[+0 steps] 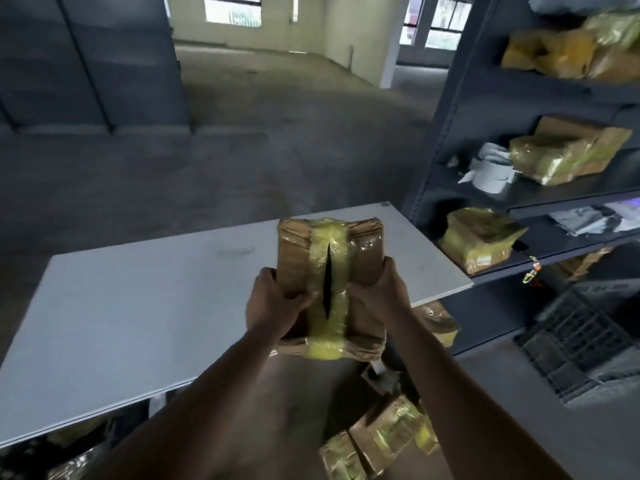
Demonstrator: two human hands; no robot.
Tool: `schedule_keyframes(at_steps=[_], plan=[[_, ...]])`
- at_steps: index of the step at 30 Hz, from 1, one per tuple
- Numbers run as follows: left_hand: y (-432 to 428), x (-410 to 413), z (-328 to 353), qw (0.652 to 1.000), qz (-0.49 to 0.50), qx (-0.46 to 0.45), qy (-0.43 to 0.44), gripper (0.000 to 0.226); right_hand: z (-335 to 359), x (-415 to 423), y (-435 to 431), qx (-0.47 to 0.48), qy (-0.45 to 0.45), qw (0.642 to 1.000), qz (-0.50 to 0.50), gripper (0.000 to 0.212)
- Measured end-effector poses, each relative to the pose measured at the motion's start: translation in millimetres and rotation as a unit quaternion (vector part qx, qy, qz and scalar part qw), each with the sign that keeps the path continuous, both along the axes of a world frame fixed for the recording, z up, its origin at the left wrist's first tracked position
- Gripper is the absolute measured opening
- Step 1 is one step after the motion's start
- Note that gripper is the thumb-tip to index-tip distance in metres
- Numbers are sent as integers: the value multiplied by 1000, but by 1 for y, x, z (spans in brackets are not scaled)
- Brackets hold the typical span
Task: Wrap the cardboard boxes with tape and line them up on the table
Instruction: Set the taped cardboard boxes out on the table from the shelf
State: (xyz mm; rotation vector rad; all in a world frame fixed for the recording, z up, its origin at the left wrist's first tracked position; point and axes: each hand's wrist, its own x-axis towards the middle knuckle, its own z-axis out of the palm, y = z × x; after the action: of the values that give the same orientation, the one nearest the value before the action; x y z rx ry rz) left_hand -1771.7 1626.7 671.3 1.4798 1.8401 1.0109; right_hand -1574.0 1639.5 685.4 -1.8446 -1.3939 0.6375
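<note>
A brown cardboard box with a wide band of yellowish tape down its middle is held up in front of me, above the near right part of the white table. A dark slit runs along the taped seam. My left hand grips the box's left side, fingers curled over its face. My right hand grips the right side, thumb along the edge.
A dark metal shelf rack at the right carries several taped boxes and a white roll. More taped boxes lie on the floor below my arms. A dark plastic crate sits at the rack's foot.
</note>
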Motion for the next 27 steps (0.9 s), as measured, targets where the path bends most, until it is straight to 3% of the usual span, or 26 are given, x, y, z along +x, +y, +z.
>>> schedule_keyframes(at_steps=[4,11,14,22,25,27], plan=[[39,-103,-7,999,38,-10,-3,74,2,-100,56,-7,12,997,75,76],[97,-277,-19,992,110,-61,11,65,-12,-287,131,-74,47,985,146,61],[113,-335,-25,989,124,-75,21,60,-21,-347,150,-92,49,981,161,65],[140,-461,-46,968,201,-132,-70,51,-50,-473,191,-120,50,972,196,46],[154,-493,-48,974,183,-125,-43,35,-52,-504,201,-108,73,964,234,28],[161,-506,-51,977,169,-124,-28,37,-55,-518,203,-138,80,952,259,38]])
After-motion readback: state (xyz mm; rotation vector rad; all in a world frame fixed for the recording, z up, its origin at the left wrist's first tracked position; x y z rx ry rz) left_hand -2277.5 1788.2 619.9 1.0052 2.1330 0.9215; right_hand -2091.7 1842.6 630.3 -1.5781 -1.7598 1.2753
